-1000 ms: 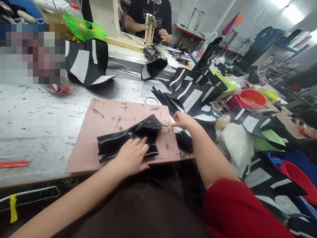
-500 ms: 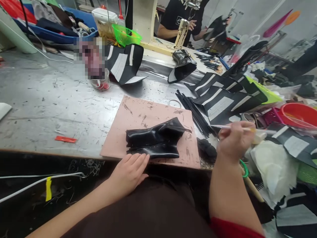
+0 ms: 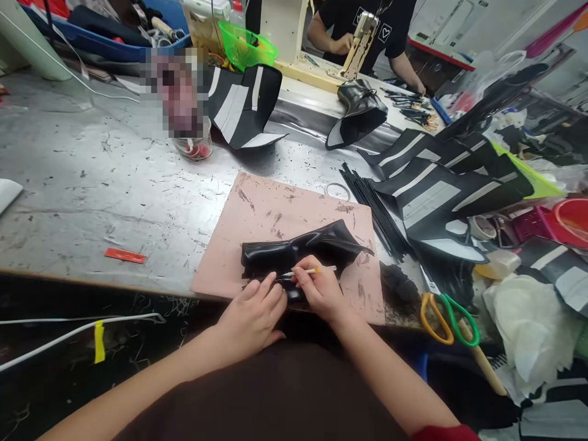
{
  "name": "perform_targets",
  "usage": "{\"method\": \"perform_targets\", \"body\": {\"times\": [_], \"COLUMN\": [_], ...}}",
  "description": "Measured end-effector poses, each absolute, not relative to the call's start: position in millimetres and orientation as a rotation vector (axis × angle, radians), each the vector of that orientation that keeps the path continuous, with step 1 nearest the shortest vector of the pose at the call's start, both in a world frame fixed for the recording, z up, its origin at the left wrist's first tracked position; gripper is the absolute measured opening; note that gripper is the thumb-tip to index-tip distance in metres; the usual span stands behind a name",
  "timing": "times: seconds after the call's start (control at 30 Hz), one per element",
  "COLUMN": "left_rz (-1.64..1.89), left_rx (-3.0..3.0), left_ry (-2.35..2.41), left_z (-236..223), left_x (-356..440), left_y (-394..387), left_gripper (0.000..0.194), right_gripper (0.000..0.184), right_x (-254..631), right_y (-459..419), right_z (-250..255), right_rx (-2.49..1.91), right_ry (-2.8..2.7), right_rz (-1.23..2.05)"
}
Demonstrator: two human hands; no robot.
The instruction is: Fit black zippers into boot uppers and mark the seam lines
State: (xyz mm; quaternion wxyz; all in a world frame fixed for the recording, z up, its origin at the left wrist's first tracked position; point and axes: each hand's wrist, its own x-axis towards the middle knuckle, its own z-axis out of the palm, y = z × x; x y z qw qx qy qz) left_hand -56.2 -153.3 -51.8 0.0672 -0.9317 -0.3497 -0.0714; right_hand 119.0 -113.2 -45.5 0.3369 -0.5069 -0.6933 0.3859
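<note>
A folded piece of shiny black leather, shaped like a boot upper (image 3: pixel 303 244), lies on a pink board (image 3: pixel 220 257) at the table's front edge. My left hand (image 3: pixel 257 312) rests on its near edge, fingers stretched out and pressing down, thumb apart. In a pinch, my right hand (image 3: pixel 319 291) holds a thin white pen-like stick (image 3: pixel 327 268) with a yellow band. Its tip points left, at the seam in the middle of the leather, close to my left fingertips. Whether the tip touches the leather I cannot tell. Both hands cover part of the near flap.
Scissors (image 3: pixel 443 312) with orange and green handles lie right of the board. Black strips (image 3: pixel 374 211) and black leather pieces with white patches (image 3: pixel 432 190) are beyond. A red strip (image 3: pixel 125 255) lies left. A co-worker (image 3: pixel 362 37) sits behind the sewing machine (image 3: pixel 361 46).
My right hand has come left from beside the board to the leather, bringing the white stick to the seam. My left hand stays on the near edge. The scissors now show fully.
</note>
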Motion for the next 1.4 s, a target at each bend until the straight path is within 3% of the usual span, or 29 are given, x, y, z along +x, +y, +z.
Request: {"method": "perform_targets", "body": {"times": [0.33, 1.4], "left_rz": [-0.221, -0.240], "left_rx": [-2.820, -2.816], "left_ry": [-1.025, -1.003], "left_z": [-52.2, -53.1], "left_x": [-58.0, -57.1], "left_y": [-151.5, -150.5], "left_gripper": [0.050, 0.046], "right_gripper": [0.018, 0.019], "right_x": [116.4, 118.4], "right_y": [-116.1, -118.5], "right_z": [-41.4, -40.7], "right_rx": [-1.327, -1.333], "right_ry": [-1.955, -1.928], "right_rz": [0.851, 0.918]}}
